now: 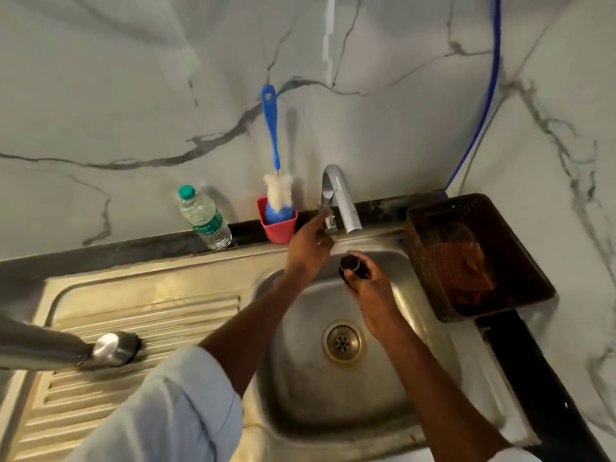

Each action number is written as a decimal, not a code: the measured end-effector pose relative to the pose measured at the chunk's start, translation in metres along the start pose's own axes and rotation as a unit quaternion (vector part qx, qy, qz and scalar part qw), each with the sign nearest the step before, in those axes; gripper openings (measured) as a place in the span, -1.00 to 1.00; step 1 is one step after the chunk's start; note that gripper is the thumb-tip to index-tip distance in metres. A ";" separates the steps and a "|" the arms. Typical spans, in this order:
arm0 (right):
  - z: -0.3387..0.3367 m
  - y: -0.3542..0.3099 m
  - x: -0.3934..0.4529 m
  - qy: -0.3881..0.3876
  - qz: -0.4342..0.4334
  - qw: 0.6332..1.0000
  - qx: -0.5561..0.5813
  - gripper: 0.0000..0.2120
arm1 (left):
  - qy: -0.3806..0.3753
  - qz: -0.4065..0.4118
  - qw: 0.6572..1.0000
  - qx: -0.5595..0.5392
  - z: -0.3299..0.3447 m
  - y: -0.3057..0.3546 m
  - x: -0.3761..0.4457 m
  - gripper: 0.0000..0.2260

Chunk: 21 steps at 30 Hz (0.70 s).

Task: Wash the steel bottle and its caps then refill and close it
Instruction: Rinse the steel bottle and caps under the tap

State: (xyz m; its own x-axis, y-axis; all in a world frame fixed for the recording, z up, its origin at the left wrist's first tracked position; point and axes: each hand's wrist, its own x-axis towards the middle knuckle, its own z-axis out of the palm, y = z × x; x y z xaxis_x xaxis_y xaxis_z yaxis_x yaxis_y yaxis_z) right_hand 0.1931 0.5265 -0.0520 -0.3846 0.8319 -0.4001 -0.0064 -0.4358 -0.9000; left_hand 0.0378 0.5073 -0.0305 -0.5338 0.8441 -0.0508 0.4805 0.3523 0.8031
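Steel bottle (66, 350) far left on the ribbed drainboard (150, 315), lying on its side, long axis left to right, rounded end pointing right toward the basin. Well apart from both hands, left hand the nearer of the two. Further right, against the wall: plastic water bottle (204, 217), then bottle brush (276, 168) standing in a red cup (279, 228). Left hand (308, 246) reaching far over the sink (430, 371) to the tap lever (328, 216), fingers on it (whether curled round it or only pressing, not clear). No water visible from the spout (346, 201). Right hand (370, 288) just right and nearer, gripping a dark cap (350, 263) held under the spout, over the basin. Probably about to rinse the cap first, bottle to follow. Brown basket (480, 255) at far right.
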 end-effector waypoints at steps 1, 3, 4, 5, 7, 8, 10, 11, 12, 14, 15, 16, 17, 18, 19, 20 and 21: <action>0.001 0.001 0.007 -0.005 -0.010 1.000 -0.009 -0.61 | 0.009 -0.018 1.000 -0.001 0.003 0.004 0.006 -0.53; 0.002 0.003 0.016 -0.011 -0.022 1.000 -0.015 -0.60 | 0.056 -0.035 0.998 0.009 0.007 0.007 0.017 -0.70; 0.002 0.005 0.019 -0.014 -0.023 1.000 -0.012 -0.59 | 0.081 -0.035 0.996 0.001 0.009 0.005 0.020 -0.77; 0.002 0.007 0.021 -0.019 -0.023 1.000 -0.009 -0.58 | 0.099 -0.036 0.994 -0.017 0.011 0.002 0.021 -0.81; 0.001 0.011 0.024 -0.027 -0.016 0.999 -0.009 -0.55 | 0.105 -0.045 0.990 -0.086 0.016 -0.007 0.022 -0.82; 0.002 0.014 0.024 -0.027 -0.010 1.000 -0.004 -0.54 | 0.106 -0.048 0.986 -0.120 0.019 -0.012 0.022 -0.81; 0.003 0.018 0.025 -0.019 0.004 1.000 0.010 -0.54 | 0.113 -0.054 0.979 -0.163 0.022 -0.018 0.021 -0.80; 0.004 0.021 0.025 -0.015 0.011 1.000 0.017 -0.56 | 0.116 -0.055 0.976 -0.174 0.024 -0.019 0.019 -0.80; 0.004 0.023 0.025 -0.015 0.016 0.999 0.024 -0.57 | 0.119 -0.055 0.974 -0.186 0.025 -0.019 0.018 -0.81; 0.005 0.028 0.024 -0.017 0.025 0.999 0.046 -0.58 | 0.120 -0.059 0.971 -0.201 0.027 -0.019 0.016 -0.80; 0.006 0.029 0.023 -0.019 0.031 0.998 0.060 -0.58 | 0.120 -0.062 0.970 -0.202 0.028 -0.020 0.016 -0.80; 0.006 0.030 0.023 -0.020 0.038 0.996 0.072 -0.58 | 0.117 -0.068 0.970 -0.203 0.029 -0.021 0.016 -0.80; 0.007 0.030 0.022 -0.019 0.045 0.996 0.081 -0.58 | 0.114 -0.071 0.970 -0.202 0.030 -0.022 0.017 -0.80; 0.007 0.030 0.022 -0.017 0.054 0.995 0.086 -0.58 | 0.109 -0.072 0.971 -0.199 0.029 -0.021 0.017 -0.79; 0.006 0.031 0.021 -0.014 0.066 0.994 0.089 -0.61 | 0.104 -0.067 0.975 -0.184 0.027 -0.019 0.016 -0.78; 0.005 0.033 0.020 -0.016 0.080 0.993 0.088 -0.65 | 0.101 -0.056 0.981 -0.158 0.025 -0.019 0.014 -0.75; 0.003 0.034 0.019 -0.020 0.099 0.991 0.092 -0.70 | 0.099 -0.042 0.987 -0.122 0.021 -0.020 0.008 -0.72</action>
State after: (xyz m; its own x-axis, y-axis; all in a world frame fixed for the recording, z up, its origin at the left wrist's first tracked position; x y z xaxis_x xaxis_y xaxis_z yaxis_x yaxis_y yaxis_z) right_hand 0.1829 0.5262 -0.0897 -0.4321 0.7107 -0.5551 -0.0941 -0.6477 -0.7560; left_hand 0.0385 0.5156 -0.0593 -0.7024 0.7113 -0.0263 0.2588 0.2896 0.9215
